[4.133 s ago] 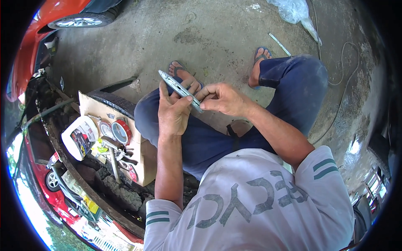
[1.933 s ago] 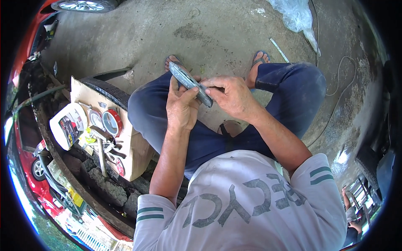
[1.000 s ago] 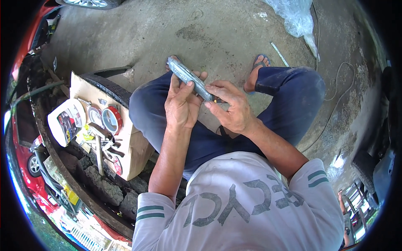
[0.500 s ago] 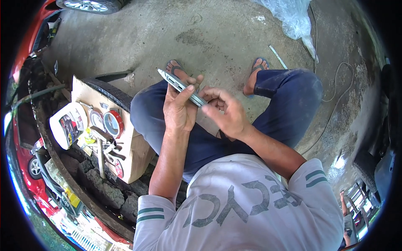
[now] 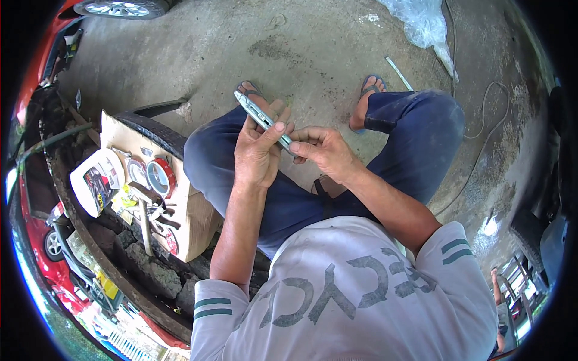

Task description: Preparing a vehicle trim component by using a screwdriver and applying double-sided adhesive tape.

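Note:
A long, narrow silver-grey piece with a tapered far end and a dark slot along it lies slantwise in my hands above my lap. I cannot make out its exact kind. My left hand wraps around its middle, with the thumb on top and the fingers beneath. At its near end, the thumb and fingers of my right hand pinch it. The fingers partly hide its lower portion.
At my left, a cardboard box carries a white tub, a roll of red tape, a hammer and small tools. Broken stones lie beside it. Clear plastic sheeting, a thin strip and a cable lie on the concrete floor.
My right hand has closed onto the near end of the silver-grey piece, its fingers less curled. The piece has turned slightly, its tapered end shifting right.

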The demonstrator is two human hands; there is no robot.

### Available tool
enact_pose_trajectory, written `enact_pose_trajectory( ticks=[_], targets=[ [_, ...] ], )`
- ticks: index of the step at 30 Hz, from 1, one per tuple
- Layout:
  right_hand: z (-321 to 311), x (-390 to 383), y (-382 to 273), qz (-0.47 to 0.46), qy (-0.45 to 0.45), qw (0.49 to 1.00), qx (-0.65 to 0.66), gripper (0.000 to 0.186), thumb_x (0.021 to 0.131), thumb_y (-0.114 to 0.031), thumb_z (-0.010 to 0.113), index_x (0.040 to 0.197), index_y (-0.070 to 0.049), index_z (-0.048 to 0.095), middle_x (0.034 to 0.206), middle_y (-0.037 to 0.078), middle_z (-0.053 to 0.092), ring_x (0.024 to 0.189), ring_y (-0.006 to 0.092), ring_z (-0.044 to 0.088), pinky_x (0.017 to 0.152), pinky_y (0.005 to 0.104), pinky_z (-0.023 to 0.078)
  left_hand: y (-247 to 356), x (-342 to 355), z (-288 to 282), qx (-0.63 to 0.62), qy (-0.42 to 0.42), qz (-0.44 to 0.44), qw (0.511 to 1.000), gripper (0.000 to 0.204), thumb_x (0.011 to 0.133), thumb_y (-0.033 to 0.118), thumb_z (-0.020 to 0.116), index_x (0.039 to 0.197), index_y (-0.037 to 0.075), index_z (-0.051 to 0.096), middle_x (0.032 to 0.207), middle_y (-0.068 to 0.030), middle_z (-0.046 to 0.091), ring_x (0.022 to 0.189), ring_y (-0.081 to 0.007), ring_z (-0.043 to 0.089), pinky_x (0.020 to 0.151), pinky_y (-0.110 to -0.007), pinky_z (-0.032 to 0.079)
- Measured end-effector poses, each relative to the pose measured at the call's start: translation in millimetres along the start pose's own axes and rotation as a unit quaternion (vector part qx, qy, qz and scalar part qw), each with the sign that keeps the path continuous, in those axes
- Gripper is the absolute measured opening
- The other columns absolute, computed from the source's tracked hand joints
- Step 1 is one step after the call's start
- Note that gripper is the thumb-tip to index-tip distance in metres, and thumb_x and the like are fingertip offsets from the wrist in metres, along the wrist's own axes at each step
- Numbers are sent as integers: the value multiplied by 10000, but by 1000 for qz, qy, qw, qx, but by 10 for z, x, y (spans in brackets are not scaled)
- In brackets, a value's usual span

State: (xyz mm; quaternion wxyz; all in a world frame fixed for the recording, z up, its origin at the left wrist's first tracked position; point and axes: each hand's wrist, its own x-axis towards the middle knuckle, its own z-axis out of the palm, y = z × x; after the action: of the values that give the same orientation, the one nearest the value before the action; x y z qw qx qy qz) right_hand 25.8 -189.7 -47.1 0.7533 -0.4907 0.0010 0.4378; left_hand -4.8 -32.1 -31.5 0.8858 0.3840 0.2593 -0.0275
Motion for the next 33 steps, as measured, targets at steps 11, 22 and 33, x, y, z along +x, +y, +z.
enact_pose_trajectory(
  ticks=[11,22,33],
  targets=[
    [140,-63,-177,-113,54,957,-262,282,823,-137,672,1030,40,602,855,170,656,709,205,644,654,314,506,-57,-49,105,74,70,67,993,632,852,-60,568,1362,-68,193,1280,-272,455,1214,-360,475,993,-464,444],
    [106,-63,-93,-111,85,965,-222,222,866,-148,621,1009,22,619,704,125,651,612,183,639,560,321,486,34,-96,100,-61,35,18,997,514,853,-44,560,1316,44,357,1185,-164,531,1172,-318,499,985,-452,407],
    [153,-119,-73,-109,108,975,-163,239,813,-103,699,1008,8,618,690,63,607,587,93,566,554,242,470,6,-128,98,-54,-60,36,996,329,846,-15,585,1163,17,504,1102,-179,592,1115,-339,552,1005,-504,426]
  ],
)
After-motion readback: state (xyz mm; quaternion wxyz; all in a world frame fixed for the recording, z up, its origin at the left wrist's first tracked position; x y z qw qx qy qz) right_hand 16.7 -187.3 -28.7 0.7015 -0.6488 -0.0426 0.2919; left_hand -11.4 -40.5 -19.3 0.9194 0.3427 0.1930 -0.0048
